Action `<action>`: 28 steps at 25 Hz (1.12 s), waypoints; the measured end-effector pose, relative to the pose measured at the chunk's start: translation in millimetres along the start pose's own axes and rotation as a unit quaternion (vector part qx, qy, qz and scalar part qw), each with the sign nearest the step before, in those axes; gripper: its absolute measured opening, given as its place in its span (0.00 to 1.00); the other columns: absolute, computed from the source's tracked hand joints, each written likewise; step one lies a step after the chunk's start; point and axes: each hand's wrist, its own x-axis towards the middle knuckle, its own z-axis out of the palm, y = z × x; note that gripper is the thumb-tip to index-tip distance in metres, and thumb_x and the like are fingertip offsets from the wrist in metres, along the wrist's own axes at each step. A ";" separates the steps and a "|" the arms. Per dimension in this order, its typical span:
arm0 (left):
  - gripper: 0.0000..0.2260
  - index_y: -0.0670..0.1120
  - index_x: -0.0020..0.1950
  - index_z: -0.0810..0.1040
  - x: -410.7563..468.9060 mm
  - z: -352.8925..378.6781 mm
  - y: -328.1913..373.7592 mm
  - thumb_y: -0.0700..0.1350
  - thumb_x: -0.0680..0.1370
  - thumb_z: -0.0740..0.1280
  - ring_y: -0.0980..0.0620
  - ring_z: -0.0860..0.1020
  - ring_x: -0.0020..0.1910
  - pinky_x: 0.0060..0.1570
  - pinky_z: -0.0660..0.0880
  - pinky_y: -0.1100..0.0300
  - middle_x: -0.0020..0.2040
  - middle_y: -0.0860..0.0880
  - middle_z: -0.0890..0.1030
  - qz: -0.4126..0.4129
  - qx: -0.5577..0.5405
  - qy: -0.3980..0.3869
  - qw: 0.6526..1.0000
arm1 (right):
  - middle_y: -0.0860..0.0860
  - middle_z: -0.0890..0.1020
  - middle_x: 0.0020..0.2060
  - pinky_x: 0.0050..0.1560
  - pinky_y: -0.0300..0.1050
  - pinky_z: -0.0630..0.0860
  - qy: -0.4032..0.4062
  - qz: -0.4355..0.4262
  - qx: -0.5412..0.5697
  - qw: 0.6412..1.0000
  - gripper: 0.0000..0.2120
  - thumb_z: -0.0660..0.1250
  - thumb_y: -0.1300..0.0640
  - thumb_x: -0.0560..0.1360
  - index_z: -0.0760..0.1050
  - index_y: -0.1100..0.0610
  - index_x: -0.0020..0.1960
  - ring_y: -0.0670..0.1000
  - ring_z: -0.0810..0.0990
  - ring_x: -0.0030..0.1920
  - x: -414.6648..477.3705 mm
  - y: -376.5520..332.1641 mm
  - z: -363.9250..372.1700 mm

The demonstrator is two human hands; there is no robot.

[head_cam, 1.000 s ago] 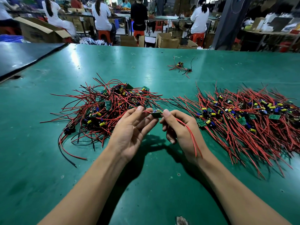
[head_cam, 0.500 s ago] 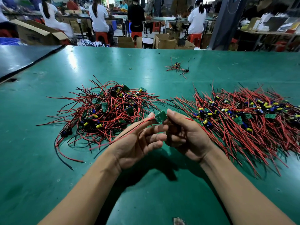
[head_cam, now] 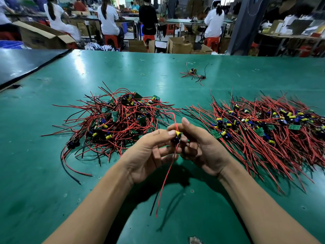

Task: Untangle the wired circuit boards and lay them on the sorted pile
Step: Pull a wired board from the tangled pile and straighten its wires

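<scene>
The workshop was busy. Seated workers and open cardboard boxes (head_cam: pixel 179 45) stood beyond the far edge of a long green table (head_cam: pixel 158 71).

On that table lay two heaps. A tangled heap (head_cam: pixel 119 120) of boards and red and black wires sat to the left. The sorted pile (head_cam: pixel 263 127), its wires combed roughly one way, sat to the right. One stray board (head_cam: pixel 193 72) lay well apart, further back.

Between the heaps and above the table, the left hand (head_cam: pixel 149 155) pinched one small board (head_cam: pixel 176 136) between thumb and forefinger. The right hand (head_cam: pixel 202 147) had its fingers curled round the same board from the other side, thumb raised. A red wire (head_cam: pixel 165 182) hung from the board toward the table. A short loop of it stood above the fingers.

Risks, as judged:
- The hanging wire's end came near the table. If the board were carried low to the right, it could drag or catch.
- The loop above the fingers looked unsettled. Laid down so, it might cross its neighbours and spoil the pile's order.
- A hard tug to straighten it could strain the wire where it joins the board. Those joints could not be seen.
- The tangled heap's outer wires reached just beside the hands and could snag the hanging wire.
</scene>
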 end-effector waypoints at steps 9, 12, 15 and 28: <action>0.14 0.47 0.33 0.70 4.2 -2.3 -12.0 0.41 0.65 0.76 0.49 0.80 0.30 0.30 0.76 0.61 0.35 0.44 0.82 0.052 0.115 0.069 0.990 | 0.47 0.75 0.30 0.24 0.34 0.62 0.107 -0.077 -0.077 0.988 0.13 0.79 0.51 0.65 0.78 0.53 0.42 0.44 0.65 0.24 4.3 4.7 -10.1; 0.14 0.45 0.34 0.69 7.4 -2.6 -14.1 0.40 0.65 0.76 0.49 0.80 0.29 0.28 0.76 0.61 0.34 0.42 0.81 0.056 0.115 0.092 0.987 | 0.48 0.78 0.32 0.23 0.35 0.67 0.179 -0.130 -0.151 0.963 0.09 0.77 0.57 0.71 0.77 0.56 0.42 0.46 0.69 0.23 5.4 5.3 -11.5; 0.14 0.44 0.36 0.69 9.4 -2.7 -16.2 0.41 0.64 0.76 0.49 0.79 0.30 0.29 0.76 0.61 0.35 0.42 0.80 0.055 0.123 0.090 0.987 | 0.50 0.79 0.31 0.23 0.35 0.67 0.225 -0.149 -0.160 0.950 0.09 0.76 0.58 0.72 0.76 0.57 0.41 0.46 0.70 0.22 8.5 7.4 -13.5; 0.04 0.39 0.43 0.79 4.3 1.5 -15.5 0.35 0.77 0.67 0.46 0.82 0.31 0.33 0.79 0.61 0.34 0.41 0.83 0.039 0.205 0.100 0.973 | 0.43 0.77 0.29 0.27 0.29 0.64 0.154 -0.112 -0.181 0.965 0.04 0.77 0.55 0.72 0.83 0.54 0.42 0.40 0.68 0.25 6.9 15.2 -14.8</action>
